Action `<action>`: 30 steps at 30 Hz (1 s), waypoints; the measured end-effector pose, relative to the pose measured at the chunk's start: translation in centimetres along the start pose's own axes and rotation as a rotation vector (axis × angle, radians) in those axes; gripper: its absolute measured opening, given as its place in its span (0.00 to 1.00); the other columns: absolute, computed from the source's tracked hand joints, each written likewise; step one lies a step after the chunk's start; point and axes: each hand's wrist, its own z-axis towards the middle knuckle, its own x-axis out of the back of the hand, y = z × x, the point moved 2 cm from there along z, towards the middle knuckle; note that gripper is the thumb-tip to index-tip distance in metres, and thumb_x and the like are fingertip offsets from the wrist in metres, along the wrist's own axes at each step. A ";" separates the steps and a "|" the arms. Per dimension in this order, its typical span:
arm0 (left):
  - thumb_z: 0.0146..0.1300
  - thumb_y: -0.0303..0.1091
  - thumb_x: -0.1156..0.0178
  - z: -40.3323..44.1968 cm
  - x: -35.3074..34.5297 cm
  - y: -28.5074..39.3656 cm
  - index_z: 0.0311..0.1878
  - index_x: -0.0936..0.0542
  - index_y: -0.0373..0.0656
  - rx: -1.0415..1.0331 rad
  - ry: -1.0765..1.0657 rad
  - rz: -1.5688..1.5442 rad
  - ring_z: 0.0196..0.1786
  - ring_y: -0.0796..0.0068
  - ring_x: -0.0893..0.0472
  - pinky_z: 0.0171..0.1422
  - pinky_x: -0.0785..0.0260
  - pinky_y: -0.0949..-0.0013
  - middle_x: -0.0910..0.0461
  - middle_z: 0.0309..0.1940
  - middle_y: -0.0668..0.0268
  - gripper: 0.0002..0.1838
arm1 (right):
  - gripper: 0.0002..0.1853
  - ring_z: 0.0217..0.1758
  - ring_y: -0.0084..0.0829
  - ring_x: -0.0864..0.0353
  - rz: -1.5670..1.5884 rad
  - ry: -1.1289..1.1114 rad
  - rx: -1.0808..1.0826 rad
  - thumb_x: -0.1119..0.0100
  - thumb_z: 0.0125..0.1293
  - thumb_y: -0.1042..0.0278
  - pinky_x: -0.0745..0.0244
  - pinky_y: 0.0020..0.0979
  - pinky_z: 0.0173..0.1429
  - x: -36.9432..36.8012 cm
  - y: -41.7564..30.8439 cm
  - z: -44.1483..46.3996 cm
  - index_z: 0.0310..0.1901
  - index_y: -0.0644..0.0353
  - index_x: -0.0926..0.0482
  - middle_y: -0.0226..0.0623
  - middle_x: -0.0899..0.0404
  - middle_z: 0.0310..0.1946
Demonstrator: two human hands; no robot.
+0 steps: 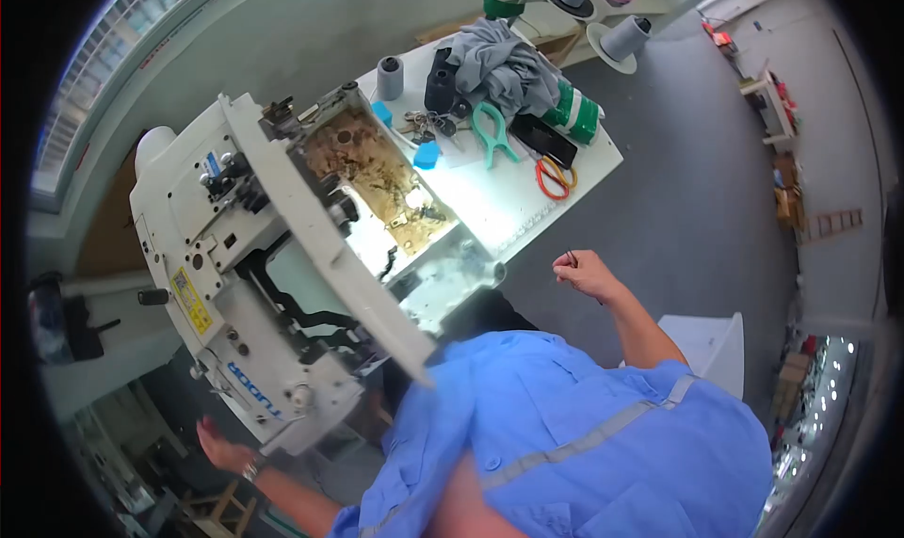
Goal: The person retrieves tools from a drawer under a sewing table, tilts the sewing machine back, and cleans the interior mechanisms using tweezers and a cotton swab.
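Note:
A white sewing machine head (221, 284), marked TUDOR, is tipped up out of its table and shows its underside. The opening beside it exposes a brown, oil-stained pan (363, 166). My left hand (223, 449), with a watch on the wrist, is near the lower end of the machine head, apart from it. Its fingers look stretched out, though slightly blurred. Off the table's front edge, my right hand (586, 276) is closed around a thin dark tool (572, 256); too little of it shows to name its kind.
On the white tabletop (490, 223) are orange-handled scissors (553, 178), a phone (543, 141), a teal clamp (493, 133), grey cloth (504, 63) and thread cones (390, 78). Thread stands (612, 53) rise behind. A white bin-like object (706, 350) is at my right.

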 end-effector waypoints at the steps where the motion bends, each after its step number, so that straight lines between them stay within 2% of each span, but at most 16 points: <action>1: 0.69 0.34 0.51 -2.8 3.5 -0.2 0.50 0.23 0.27 -0.010 0.154 0.046 0.47 0.63 0.20 0.58 0.29 0.62 0.20 0.44 0.53 0.18 | 0.10 0.28 0.18 0.24 -0.005 -0.009 0.065 0.40 0.60 0.68 0.30 0.22 0.32 1.4 0.1 1.5 0.40 0.65 0.21 0.33 0.19 0.27; 2: 0.69 0.34 0.51 -6.0 5.6 -0.2 0.50 0.23 0.27 -0.021 0.193 0.063 0.47 0.63 0.20 0.58 0.29 0.62 0.20 0.44 0.53 0.18 | 0.10 0.31 0.20 0.21 -0.011 -0.025 0.128 0.40 0.59 0.68 0.28 0.23 0.36 2.7 0.3 3.0 0.38 0.65 0.21 0.33 0.19 0.27; 4: 0.67 0.37 0.47 -13.4 9.8 -1.0 0.48 0.22 0.29 0.304 0.495 0.124 0.43 0.65 0.20 0.54 0.27 0.63 0.19 0.41 0.56 0.18 | 0.11 0.33 0.21 0.20 -0.102 -0.081 0.177 0.40 0.59 0.67 0.27 0.24 0.38 5.8 1.2 6.5 0.39 0.66 0.20 0.34 0.18 0.28; 6: 0.65 0.40 0.43 -17.4 13.0 -3.8 0.45 0.21 0.30 0.184 0.412 0.204 0.41 0.67 0.20 0.50 0.27 0.64 0.19 0.38 0.58 0.18 | 0.13 0.34 0.24 0.19 -0.259 -0.066 0.287 0.40 0.60 0.67 0.26 0.26 0.40 8.5 2.8 9.5 0.41 0.68 0.20 0.36 0.18 0.30; 8: 0.65 0.40 0.43 -21.7 10.6 -2.3 0.40 0.18 0.34 0.154 0.427 0.321 0.38 0.69 0.21 0.45 0.27 0.66 0.19 0.35 0.61 0.16 | 0.15 0.35 0.26 0.19 -0.314 -0.076 0.327 0.40 0.60 0.66 0.25 0.28 0.41 11.2 3.6 10.8 0.44 0.69 0.20 0.36 0.17 0.31; 9: 0.66 0.40 0.44 -22.0 10.4 -3.5 0.40 0.18 0.35 0.196 0.408 0.218 0.37 0.70 0.21 0.45 0.27 0.67 0.19 0.34 0.61 0.15 | 0.14 0.35 0.29 0.18 -0.338 -0.062 0.344 0.41 0.61 0.66 0.25 0.29 0.42 12.4 3.9 11.0 0.43 0.68 0.20 0.40 0.17 0.31; 11: 0.65 0.39 0.42 -22.5 8.4 -5.5 0.41 0.18 0.35 0.236 0.379 0.073 0.34 0.71 0.21 0.43 0.27 0.68 0.19 0.32 0.62 0.15 | 0.13 0.33 0.26 0.19 -0.297 -0.004 0.334 0.41 0.61 0.67 0.25 0.28 0.41 14.5 6.6 11.8 0.42 0.68 0.20 0.38 0.18 0.30; 13: 0.65 0.34 0.41 -24.7 4.2 -5.6 0.43 0.19 0.35 0.144 0.236 0.140 0.35 0.71 0.20 0.44 0.27 0.67 0.18 0.34 0.61 0.11 | 0.12 0.32 0.24 0.21 -0.267 -0.021 0.335 0.41 0.61 0.68 0.26 0.26 0.38 16.0 9.1 11.5 0.41 0.68 0.21 0.36 0.19 0.29; 14: 0.64 0.32 0.41 -26.4 1.8 -5.7 0.44 0.19 0.35 0.187 0.188 0.083 0.38 0.71 0.19 0.46 0.27 0.68 0.17 0.36 0.62 0.11 | 0.11 0.31 0.22 0.22 -0.232 0.002 0.299 0.41 0.62 0.68 0.27 0.25 0.35 16.7 10.7 10.8 0.41 0.68 0.21 0.34 0.20 0.29; 17: 0.64 0.34 0.39 -35.4 -6.3 -2.2 0.46 0.19 0.35 0.106 -0.175 0.375 0.43 0.73 0.19 0.49 0.28 0.70 0.17 0.39 0.62 0.12 | 0.10 0.29 0.21 0.23 -0.144 -0.017 0.239 0.42 0.61 0.70 0.29 0.23 0.32 17.4 15.4 7.8 0.41 0.66 0.22 0.33 0.21 0.29; 19: 0.63 0.35 0.38 -42.3 -9.1 -2.6 0.47 0.19 0.37 0.063 -0.445 0.394 0.42 0.73 0.18 0.49 0.28 0.71 0.16 0.38 0.62 0.13 | 0.10 0.27 0.21 0.24 -0.038 -0.062 0.177 0.43 0.63 0.70 0.30 0.23 0.29 17.8 19.0 5.7 0.42 0.66 0.23 0.33 0.21 0.28; 22: 0.62 0.36 0.37 -54.5 -10.0 -3.3 0.47 0.18 0.38 0.159 -0.741 0.373 0.41 0.73 0.17 0.48 0.26 0.71 0.15 0.38 0.61 0.14 | 0.10 0.24 0.20 0.25 0.121 -0.143 0.015 0.45 0.66 0.68 0.33 0.21 0.24 18.4 22.4 1.0 0.45 0.65 0.25 0.34 0.20 0.28; 26: 0.61 0.36 0.37 -68.0 -7.0 -9.8 0.47 0.17 0.38 0.515 -0.781 0.149 0.45 0.71 0.17 0.50 0.26 0.70 0.15 0.40 0.60 0.14 | 0.12 0.20 0.18 0.29 0.148 -0.249 0.024 0.49 0.71 0.63 0.37 0.21 0.21 18.9 20.1 -1.7 0.46 0.64 0.26 0.34 0.21 0.28; 27: 0.61 0.36 0.37 -68.4 -6.9 -9.0 0.47 0.17 0.38 0.515 -0.776 0.147 0.45 0.71 0.17 0.50 0.26 0.70 0.15 0.40 0.60 0.14 | 0.12 0.18 0.18 0.31 0.149 -0.290 0.059 0.48 0.69 0.64 0.37 0.21 0.21 18.8 19.4 -1.2 0.46 0.64 0.26 0.32 0.21 0.27; 29: 0.62 0.30 0.37 -68.2 -6.9 -6.3 0.47 0.18 0.36 0.343 -0.684 0.189 0.39 0.78 0.18 0.45 0.26 0.74 0.16 0.37 0.65 0.12 | 0.12 0.19 0.18 0.31 0.172 -0.333 0.114 0.47 0.69 0.65 0.37 0.21 0.21 17.8 17.1 -0.1 0.47 0.64 0.26 0.33 0.21 0.27; 30: 0.62 0.29 0.38 -66.2 -7.6 -2.0 0.47 0.18 0.37 0.220 -0.623 0.192 0.39 0.79 0.19 0.45 0.26 0.74 0.17 0.37 0.65 0.11 | 0.11 0.19 0.18 0.32 0.204 -0.374 0.167 0.46 0.69 0.66 0.36 0.21 0.22 16.8 15.7 0.2 0.47 0.64 0.26 0.33 0.21 0.28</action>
